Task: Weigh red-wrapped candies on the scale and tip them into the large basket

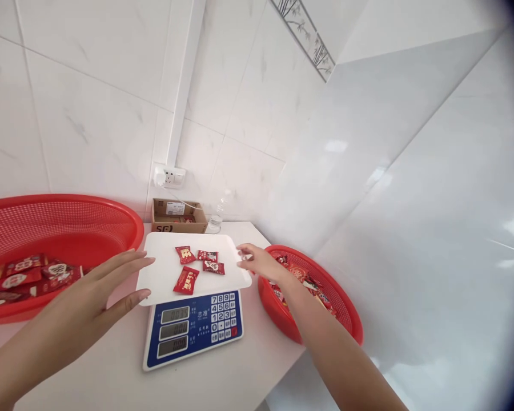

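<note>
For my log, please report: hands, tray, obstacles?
Left hand open, right hand half-curled, at edges of tray. Tray on scale, bearing four packets. Red baskets both sides.

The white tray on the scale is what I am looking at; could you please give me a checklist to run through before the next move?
1. Packets inside the tray's edge: ok, four red packets lie on the white tray.
2. Hands at opposite sides: ok, the left hand is at the left edge, the right hand at the right.
3. Fingers touching the tray: cannot tell, the contact is unclear from above.
4. Keypad uncovered: ok, the number keys of the scale show below the tray.
5. Top display row readable: cannot tell, its digits are too faint to be sure.
</note>
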`<state>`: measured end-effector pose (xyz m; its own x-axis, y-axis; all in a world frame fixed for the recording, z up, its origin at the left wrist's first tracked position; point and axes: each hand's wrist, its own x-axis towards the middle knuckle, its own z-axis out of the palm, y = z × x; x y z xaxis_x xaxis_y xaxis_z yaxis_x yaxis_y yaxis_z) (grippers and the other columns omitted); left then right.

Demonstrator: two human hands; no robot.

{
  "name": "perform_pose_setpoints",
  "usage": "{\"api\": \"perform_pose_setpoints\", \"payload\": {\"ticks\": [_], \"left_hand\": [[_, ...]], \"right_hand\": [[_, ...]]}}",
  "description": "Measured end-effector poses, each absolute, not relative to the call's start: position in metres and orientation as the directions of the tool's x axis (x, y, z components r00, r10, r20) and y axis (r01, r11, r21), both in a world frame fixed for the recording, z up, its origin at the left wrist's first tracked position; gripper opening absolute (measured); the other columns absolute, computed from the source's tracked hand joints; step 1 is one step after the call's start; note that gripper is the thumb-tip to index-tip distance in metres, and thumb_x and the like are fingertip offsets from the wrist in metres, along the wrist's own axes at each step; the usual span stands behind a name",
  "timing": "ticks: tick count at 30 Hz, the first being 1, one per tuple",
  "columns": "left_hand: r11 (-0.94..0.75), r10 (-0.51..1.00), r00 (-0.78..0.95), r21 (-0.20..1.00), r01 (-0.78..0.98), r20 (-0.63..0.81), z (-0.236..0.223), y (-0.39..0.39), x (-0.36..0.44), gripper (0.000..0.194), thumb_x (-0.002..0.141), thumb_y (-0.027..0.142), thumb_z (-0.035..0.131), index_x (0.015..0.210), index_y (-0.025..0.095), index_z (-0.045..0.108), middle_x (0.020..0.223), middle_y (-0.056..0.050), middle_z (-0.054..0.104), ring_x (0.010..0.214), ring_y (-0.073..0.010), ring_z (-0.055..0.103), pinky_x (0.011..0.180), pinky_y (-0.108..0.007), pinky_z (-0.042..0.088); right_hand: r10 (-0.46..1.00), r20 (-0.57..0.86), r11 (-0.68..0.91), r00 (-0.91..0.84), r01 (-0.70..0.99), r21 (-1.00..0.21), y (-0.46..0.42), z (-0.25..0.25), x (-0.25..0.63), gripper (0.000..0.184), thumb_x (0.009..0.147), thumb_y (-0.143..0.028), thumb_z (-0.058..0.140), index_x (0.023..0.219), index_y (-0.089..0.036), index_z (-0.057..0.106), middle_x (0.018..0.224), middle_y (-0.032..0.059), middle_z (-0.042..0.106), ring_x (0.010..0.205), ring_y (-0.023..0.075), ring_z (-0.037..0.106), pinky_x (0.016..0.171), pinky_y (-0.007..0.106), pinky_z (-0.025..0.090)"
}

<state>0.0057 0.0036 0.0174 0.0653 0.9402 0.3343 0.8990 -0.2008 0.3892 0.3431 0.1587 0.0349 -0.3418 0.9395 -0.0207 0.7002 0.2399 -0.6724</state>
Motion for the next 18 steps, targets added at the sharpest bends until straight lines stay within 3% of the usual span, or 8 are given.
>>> {"api": "perform_pose_setpoints", "payload": {"ticks": [2, 5, 8, 15, 18], "left_hand": [[-0.187, 0.943, 0.056, 0.385, 0.904, 0.327, 0.018, 0.002, 0.005, 0.053, 0.088, 0.056, 0.037, 0.138, 0.040, 0.031, 0.150, 0.004, 0.033, 0.135, -0.0253, 0.035, 0.106, -0.049, 0.039], [-0.192, 0.935, 0.056, 0.368, 0.910, 0.350, 0.021, 0.000, 0.005, 0.054, 0.088, 0.056, 0.036, 0.139, 0.039, 0.030, 0.150, 0.004, 0.033, 0.135, -0.0266, 0.035, 0.105, -0.049, 0.040], [-0.191, 0.932, 0.054, 0.360, 0.913, 0.358, 0.023, -0.001, 0.004, 0.053, 0.088, 0.055, 0.034, 0.138, 0.038, 0.030, 0.150, 0.003, 0.033, 0.136, -0.0253, 0.034, 0.106, -0.050, 0.039], [-0.202, 0.930, 0.059, 0.371, 0.906, 0.362, 0.025, -0.003, 0.004, 0.053, 0.088, 0.056, 0.036, 0.137, 0.038, 0.033, 0.149, 0.003, 0.034, 0.135, -0.0258, 0.036, 0.103, -0.048, 0.042], [-0.230, 0.883, 0.001, 0.431, 0.872, 0.469, 0.030, -0.006, 0.004, 0.047, 0.085, 0.055, 0.045, 0.130, 0.040, 0.045, 0.142, 0.005, 0.045, 0.128, -0.0266, 0.046, 0.097, -0.044, 0.048]], "right_hand": [[0.870, -0.090, 0.286, -0.485, 0.643, -0.710, 0.153, 0.033, 0.313, 0.058, 0.067, -0.030, 0.071, 0.122, -0.022, 0.056, 0.115, 0.0037, 0.061, 0.080, 0.0135, 0.060, 0.075, 0.029, 0.050], [0.800, -0.126, 0.371, -0.586, 0.649, -0.664, 0.149, 0.032, 0.285, 0.064, 0.062, -0.027, 0.076, 0.123, -0.024, 0.058, 0.118, 0.0028, 0.061, 0.093, 0.0173, 0.059, 0.086, 0.032, 0.047], [0.843, -0.082, 0.355, -0.531, 0.665, -0.657, 0.155, 0.035, 0.275, 0.062, 0.064, -0.027, 0.076, 0.123, -0.023, 0.059, 0.128, 0.0050, 0.056, 0.099, 0.0197, 0.059, 0.087, 0.032, 0.047], [0.928, 0.035, 0.277, -0.371, 0.623, -0.732, 0.167, 0.050, 0.254, 0.046, 0.085, -0.035, 0.055, 0.127, -0.018, 0.053, 0.131, 0.0107, 0.054, 0.101, 0.0187, 0.060, 0.088, 0.035, 0.048], [0.913, 0.247, 0.403, -0.323, 0.637, -0.657, 0.160, 0.054, 0.258, 0.045, 0.085, -0.032, 0.053, 0.127, -0.018, 0.052, 0.132, 0.0102, 0.053, 0.111, 0.0194, 0.055, 0.096, 0.036, 0.043]]}}
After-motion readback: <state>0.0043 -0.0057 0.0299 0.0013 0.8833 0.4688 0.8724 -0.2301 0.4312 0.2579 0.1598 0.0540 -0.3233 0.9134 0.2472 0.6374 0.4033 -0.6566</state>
